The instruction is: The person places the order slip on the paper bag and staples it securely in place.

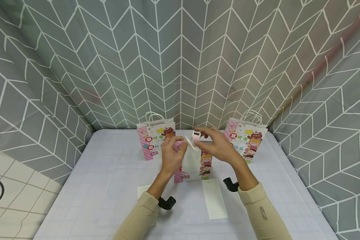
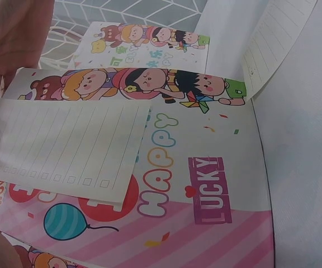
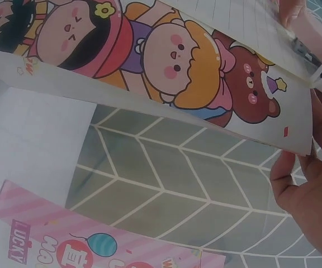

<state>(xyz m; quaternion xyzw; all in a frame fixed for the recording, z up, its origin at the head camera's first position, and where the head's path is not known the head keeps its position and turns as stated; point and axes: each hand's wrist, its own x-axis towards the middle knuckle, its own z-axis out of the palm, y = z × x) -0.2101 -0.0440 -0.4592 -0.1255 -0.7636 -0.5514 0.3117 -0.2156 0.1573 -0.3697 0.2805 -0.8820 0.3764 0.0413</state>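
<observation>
Gift bag (image 1: 206, 162): between and just below both hands, printed face toward the person. Lined slip (image 2: 71, 139): lies over the bag's front, upper end at the fingertips. Head view gives the slip as a pale strip; left wrist view adds ruled lines, a row of small squares along one side, and the HAPPY and LUCKY lettering below.

Left hand (image 1: 171, 155): fingers curled, thumb and forefinger pinching at the bag's upper edge; exact contact partly hidden. Right hand (image 1: 217, 145): thumb and forefinger pinch a small pink-and-white device (image 1: 196, 134), dark slot facing up, in head view. Right wrist view shows what head view hides: fingers of this hand at the bag's top corner, beside the printed bear, and a dark metal part (image 3: 311, 51) near the left fingertips. White cord (image 1: 192, 144) loops between the two hands.

Beyond the left hand: upright bag with white handles (image 1: 148, 143). Beyond the right hand, to its right: matching upright bag (image 1: 259, 146). Nearer the person than the right hand: loose slip (image 1: 215, 200), flat on the white tablecloth (image 1: 108, 186). Under the left forearm: second loose slip (image 1: 142, 190), partly covered. Patterned grey curtain (image 1: 180, 66) hangs beyond both hands.
</observation>
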